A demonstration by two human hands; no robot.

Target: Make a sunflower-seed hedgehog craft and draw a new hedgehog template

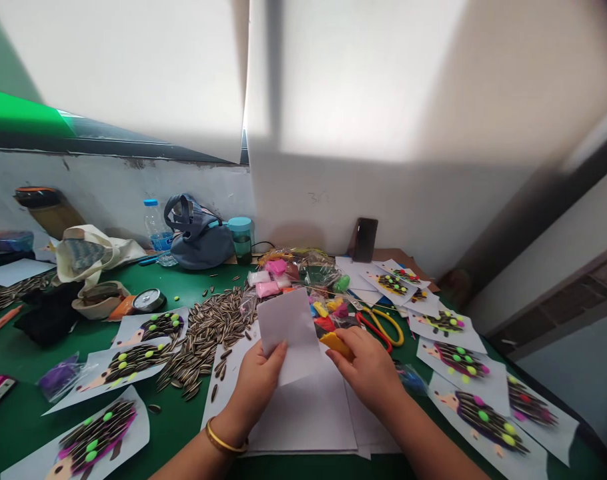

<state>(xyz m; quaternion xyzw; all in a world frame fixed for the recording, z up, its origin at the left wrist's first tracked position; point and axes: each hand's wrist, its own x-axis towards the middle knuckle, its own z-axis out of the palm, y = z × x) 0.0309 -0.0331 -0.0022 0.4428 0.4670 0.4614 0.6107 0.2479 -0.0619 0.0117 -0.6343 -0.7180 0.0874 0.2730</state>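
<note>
A small sheet of white paper (289, 333) is pinched in my left hand (263, 373), its thumb lying on the front of the sheet. My right hand (368, 363) grips a yellow piece (336, 345), which looks like clay, close to the sheet's right edge. Below both hands lie larger white sheets (303, 427) on the green table (183, 440). A pile of striped sunflower seeds (203, 340) spreads to the left of my left hand. Red-handled and yellow-handled scissors (391, 327) rest just beyond my right hand.
Hedgehog pictures made with seeds lie at the left (101, 433) and right (483, 413). Colored clay packets (276, 277), a phone (364, 240), a blue-lidded jar (241, 240), a gray-blue bag (201, 243) and a water bottle (156, 227) stand along the back. A round tin (149, 300) sits at left.
</note>
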